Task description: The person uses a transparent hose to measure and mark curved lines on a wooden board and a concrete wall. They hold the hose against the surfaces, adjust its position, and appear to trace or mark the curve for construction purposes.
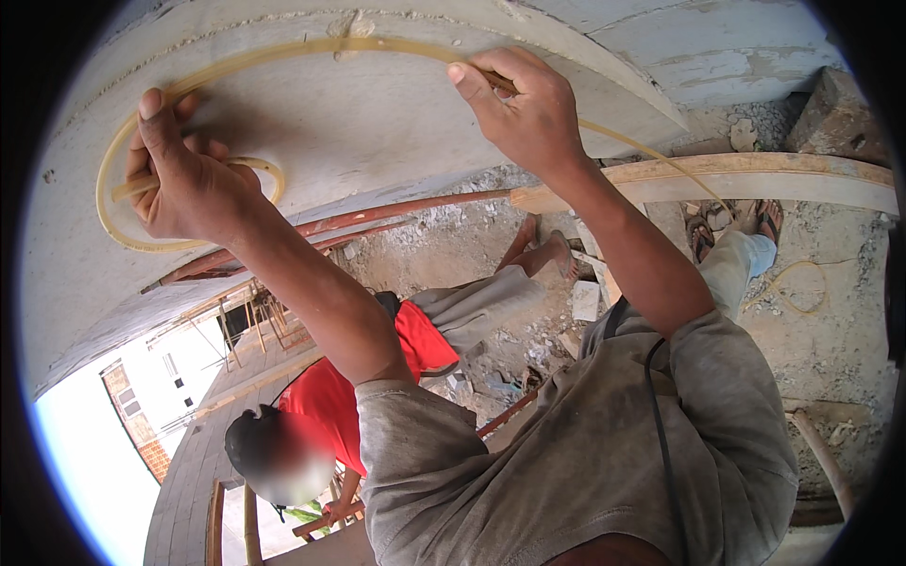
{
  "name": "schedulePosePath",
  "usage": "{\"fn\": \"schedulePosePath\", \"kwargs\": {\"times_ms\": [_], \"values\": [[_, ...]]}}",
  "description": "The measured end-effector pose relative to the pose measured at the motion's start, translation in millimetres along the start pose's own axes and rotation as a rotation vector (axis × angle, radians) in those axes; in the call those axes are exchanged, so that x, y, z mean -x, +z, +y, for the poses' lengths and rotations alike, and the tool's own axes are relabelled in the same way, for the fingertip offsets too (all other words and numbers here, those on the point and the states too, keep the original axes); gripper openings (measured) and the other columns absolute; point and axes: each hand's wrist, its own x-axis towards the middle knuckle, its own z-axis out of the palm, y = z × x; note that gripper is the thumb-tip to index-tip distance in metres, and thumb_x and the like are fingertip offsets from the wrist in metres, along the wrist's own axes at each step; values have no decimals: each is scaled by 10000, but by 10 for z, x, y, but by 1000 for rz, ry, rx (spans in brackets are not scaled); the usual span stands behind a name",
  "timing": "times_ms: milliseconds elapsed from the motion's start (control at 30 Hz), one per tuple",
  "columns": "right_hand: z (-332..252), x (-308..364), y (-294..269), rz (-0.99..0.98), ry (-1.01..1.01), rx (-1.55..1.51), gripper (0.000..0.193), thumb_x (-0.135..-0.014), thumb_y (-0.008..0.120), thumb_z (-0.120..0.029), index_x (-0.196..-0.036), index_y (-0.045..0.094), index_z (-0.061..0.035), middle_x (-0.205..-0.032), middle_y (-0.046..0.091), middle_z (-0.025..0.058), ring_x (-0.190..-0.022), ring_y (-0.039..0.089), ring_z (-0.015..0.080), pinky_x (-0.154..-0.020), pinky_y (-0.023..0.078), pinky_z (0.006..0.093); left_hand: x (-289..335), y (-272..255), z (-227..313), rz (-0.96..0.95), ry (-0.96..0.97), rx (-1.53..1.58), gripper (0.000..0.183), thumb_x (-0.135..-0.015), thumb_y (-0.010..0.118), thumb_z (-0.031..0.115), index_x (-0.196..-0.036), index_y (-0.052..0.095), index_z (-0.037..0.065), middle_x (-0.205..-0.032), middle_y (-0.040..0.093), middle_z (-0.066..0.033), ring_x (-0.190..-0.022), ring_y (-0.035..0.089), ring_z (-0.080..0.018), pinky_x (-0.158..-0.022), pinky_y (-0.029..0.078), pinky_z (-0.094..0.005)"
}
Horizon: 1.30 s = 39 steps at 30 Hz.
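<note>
A thin, yellowish see-through hose (311,47) arches between my hands in front of a pale concrete surface. My left hand (193,189) is closed around it at the left, thumb raised, with a loop hanging about the hand and a short piece showing beside the fingers. Higher and to the right, my right hand (533,113) grips the hose between thumb and curled fingers. From there the hose runs down past my forearm towards the floor, where more of it lies in a loose loop. My right fingers hide part of it.
Close by at lower left, a person in a red shirt and dark cap (253,443) holds a piece of wood. A long wooden board (736,177) and reddish metal bars (415,206) cross below the concrete. Rubble (472,377) covers the ground near my sandalled feet.
</note>
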Motion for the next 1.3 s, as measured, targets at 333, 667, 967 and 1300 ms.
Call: {"fn": "schedulePosePath", "kwargs": {"times_ms": [333,667,967,1300], "values": [[6,0,-1,-2,-8,-2,289,-966,726,-328,-972,746,-40,-823,674,49,-738,640,153,-682,515,301,-8,-18,-18,0,-18,5,243,-848,867,184,-813,684,29,-691,725,-123,-394,447,-25,-393,322,-147],[-8,-2,-4,-6,-3,-1,286,-967,727,-325,-969,747,-39,-817,671,46,-731,634,152,-678,510,304,-15,-28,-14,-25,4,17,231,-851,865,182,-816,692,33,-695,731,-123,-390,456,-28,-397,328,-148],[-6,-1,-5,-1,6,-9,293,-963,731,-328,-968,749,-36,-826,681,55,-744,649,158,-688,521,307,-9,-13,-12,-8,-6,10,233,-849,867,187,-822,693,35,-700,734,-117,-392,461,-32,-401,335,-147],[-16,-1,-16,-10,13,2,292,-963,728,-326,-970,746,-35,-829,680,55,-745,651,159,-691,524,306,-1,-14,-7,-7,-1,1,236,-847,869,190,-816,691,38,-697,732,-114,-396,463,-28,-398,342,-145]]}}
